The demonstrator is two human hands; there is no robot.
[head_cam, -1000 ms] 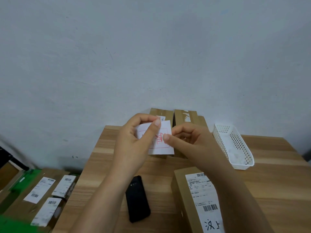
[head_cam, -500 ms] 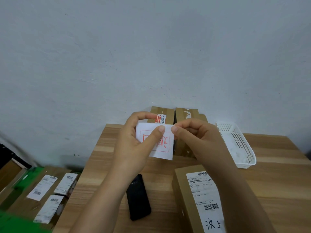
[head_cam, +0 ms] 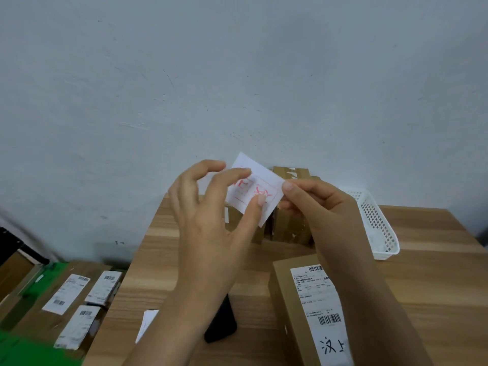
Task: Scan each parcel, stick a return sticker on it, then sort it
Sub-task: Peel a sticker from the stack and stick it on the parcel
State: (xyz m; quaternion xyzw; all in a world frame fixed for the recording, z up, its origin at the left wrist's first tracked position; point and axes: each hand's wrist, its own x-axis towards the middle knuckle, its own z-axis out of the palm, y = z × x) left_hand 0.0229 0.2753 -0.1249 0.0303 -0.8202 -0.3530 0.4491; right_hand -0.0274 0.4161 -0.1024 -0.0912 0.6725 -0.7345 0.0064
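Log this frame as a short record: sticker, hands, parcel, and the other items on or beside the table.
sticker: white, red print, held up over the wooden table, not yet stuck down
left hand: thumb and forefinger pinch the sticker
right hand: pinches the sticker's right edge
parcel: brown box with barcode label, on the table, partly covered by the right forearm
black device: on the table, partly hidden by the left forearm
basket: white, at the table's right
labelled boxes: lower left, beside the table

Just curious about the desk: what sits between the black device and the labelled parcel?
Nothing: in the head view, only bare wooden table separates the black device from the labelled parcel.
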